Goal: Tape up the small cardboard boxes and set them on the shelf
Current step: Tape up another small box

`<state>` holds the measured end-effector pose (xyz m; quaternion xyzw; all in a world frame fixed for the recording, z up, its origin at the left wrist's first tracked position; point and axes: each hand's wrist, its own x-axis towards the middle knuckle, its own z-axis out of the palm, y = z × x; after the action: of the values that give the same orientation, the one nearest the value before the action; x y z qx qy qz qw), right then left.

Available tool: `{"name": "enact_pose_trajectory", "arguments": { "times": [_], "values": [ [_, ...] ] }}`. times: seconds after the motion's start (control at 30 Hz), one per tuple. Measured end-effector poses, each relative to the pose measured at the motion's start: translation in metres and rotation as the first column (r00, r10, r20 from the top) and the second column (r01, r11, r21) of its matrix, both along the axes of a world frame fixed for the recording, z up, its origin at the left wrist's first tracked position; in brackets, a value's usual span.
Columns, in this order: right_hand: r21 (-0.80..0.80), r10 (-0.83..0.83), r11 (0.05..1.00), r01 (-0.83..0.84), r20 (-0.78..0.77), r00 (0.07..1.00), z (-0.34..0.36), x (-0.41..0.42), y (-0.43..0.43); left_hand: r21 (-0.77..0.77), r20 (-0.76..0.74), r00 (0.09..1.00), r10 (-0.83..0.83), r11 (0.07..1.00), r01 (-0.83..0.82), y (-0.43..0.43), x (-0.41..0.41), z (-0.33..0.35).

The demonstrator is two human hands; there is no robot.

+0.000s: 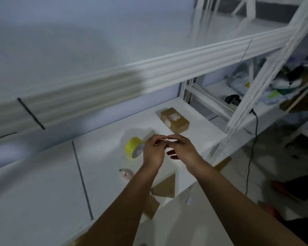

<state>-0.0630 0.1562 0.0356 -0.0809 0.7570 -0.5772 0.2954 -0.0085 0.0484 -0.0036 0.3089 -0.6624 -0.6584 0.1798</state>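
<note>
Left hand [153, 150]: raised over the bench's middle, fingers curled, tips turned toward the right hand.
Right hand [180, 148]: beside it, forefinger reaching across – the tips of both hands meet at one point.
Grip: the hands are together; whether anything is pinched between the fingertips cannot be told, as that spot is small and blurred.
Box [174, 119]: small, brown cardboard, closed, lying flat on the bench toward its far right corner. It is beyond the hands and to their right, apart from both and touched by neither.
Box markings: two white patches on its top face – too blurred to read as labels or tape.
Tape [133, 147]: yellow roll standing on edge, just left of the left hand, between it and the bench's back edge; grey core, no print legible.
Pink tool [126, 173]: small, lying near the front edge, left of the left forearm; kind unclear.
Cardboard [164, 187]: flat brown pieces at the front edge, partly hidden by the left forearm.
Bench [43, 192]: white top.
Shelf [167, 68]: white frame, its beam crossing above the bench.
Cable [254, 142]: black, hanging off the right end.
</note>
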Motion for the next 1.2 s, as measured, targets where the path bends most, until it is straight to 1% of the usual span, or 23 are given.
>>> {"name": "enact_pose_trajectory", "arguments": {
  "times": [0.1, 0.17, 0.3, 0.4, 0.5, 0.57, 0.6, 0.67, 0.7, 0.73, 0.77, 0.83, 0.87, 0.9, 0.97, 1.0, 1.07, 1.13, 1.2],
  "values": [
    [0.043, -0.047, 0.998, 0.047, -0.001, 0.999, -0.005, -0.036, 0.005, 0.009, 0.049, 0.997, -0.051, 0.999, 0.051, 0.003, -0.044, -0.009],
    [0.067, -0.070, 0.995, 0.070, -0.001, 0.998, -0.009, -0.060, 0.008, 0.012, 0.090, 0.994, -0.058, 0.998, 0.057, 0.002, -0.069, -0.017],
    [0.135, -0.060, 0.988, 0.070, -0.073, 0.996, -0.019, -0.102, 0.010, 0.042, 0.192, 0.981, 0.018, 0.999, -0.027, -0.001, -0.112, -0.033],
    [0.189, -0.001, 0.982, 0.025, -0.126, 0.992, -0.026, -0.133, 0.011, 0.062, 0.269, 0.959, 0.087, 0.992, -0.107, -0.001, -0.138, -0.041],
    [0.307, 0.100, 0.950, -0.056, -0.131, 0.986, -0.042, -0.167, 0.004, 0.043, 0.372, 0.925, 0.081, 0.994, -0.104, -0.001, -0.165, -0.048],
    [0.452, 0.178, 0.888, -0.085, -0.166, 0.970, -0.059, -0.185, -0.003, 0.042, 0.448, 0.892, 0.061, 0.995, -0.089, 0.000, -0.182, -0.053],
    [0.500, 0.229, 0.859, -0.111, -0.182, 0.956, -0.068, -0.192, -0.008, 0.011, 0.500, 0.865, 0.051, 0.998, -0.065, 0.001, -0.190, -0.056],
    [0.461, 0.238, 0.876, -0.139, -0.164, 0.957, -0.084, -0.203, -0.013, -0.074, 0.603, 0.796, 0.057, 0.997, -0.015, 0.006, -0.199, -0.058],
    [0.419, 0.208, 0.899, -0.128, -0.150, 0.966, -0.090, -0.209, -0.014, -0.102, 0.616, 0.784, 0.081, 0.995, -0.023, 0.010, -0.200, -0.059],
    [0.387, 0.195, 0.914, -0.123, -0.151, 0.969, -0.096, -0.216, -0.012, -0.109, 0.593, 0.798, 0.107, 0.993, -0.052, 0.013, -0.200, -0.060],
    [0.367, 0.196, 0.921, -0.129, -0.154, 0.968, -0.099, -0.221, -0.009, -0.071, 0.531, 0.837, 0.133, 0.991, -0.112, 0.017, -0.197, -0.061],
    [0.284, 0.197, 0.947, -0.148, -0.154, 0.968, -0.105, -0.229, 0.000, 0.108, 0.327, 0.920, 0.215, 0.959, -0.263, 0.024, -0.184, -0.059],
    [0.208, 0.181, 0.967, -0.149, -0.147, 0.972, -0.106, -0.230, 0.005, 0.202, 0.232, 0.939, 0.253, 0.932, -0.301, 0.028, -0.174, -0.057],
    [0.113, 0.156, 0.983, -0.141, -0.131, 0.979, -0.105, -0.228, 0.010, 0.262, 0.159, 0.950, 0.268, 0.916, -0.302, 0.033, -0.161, -0.054],
    [-0.069, 0.138, 0.987, -0.142, -0.060, 0.989, -0.095, -0.219, 0.019, 0.291, 0.052, 0.965, 0.256, 0.921, -0.260, 0.043, -0.134, -0.046],
    [-0.136, 0.158, 0.978, -0.159, -0.020, 0.987, -0.088, -0.213, 0.021, 0.289, 0.020, 0.967, 0.253, 0.925, -0.248, 0.047, -0.120, -0.042],
    [-0.201, 0.247, 0.950, -0.240, 0.007, 0.969, -0.076, -0.195, 0.023, 0.272, 0.007, 0.962, 0.273, 0.925, -0.265, 0.053, -0.091, -0.034],
    [-0.224, 0.351, 0.913, -0.342, 0.002, 0.936, -0.071, -0.173, 0.020, 0.230, 0.025, 0.944, 0.330, 0.917, -0.327, 0.051, -0.065, -0.024],
    [-0.216, 0.458, 0.867, -0.449, -0.010, 0.889, -0.070, -0.147, 0.014, 0.205, 0.017, 0.909, 0.416, 0.889, -0.410, 0.043, -0.043, -0.017]
  ]
}}
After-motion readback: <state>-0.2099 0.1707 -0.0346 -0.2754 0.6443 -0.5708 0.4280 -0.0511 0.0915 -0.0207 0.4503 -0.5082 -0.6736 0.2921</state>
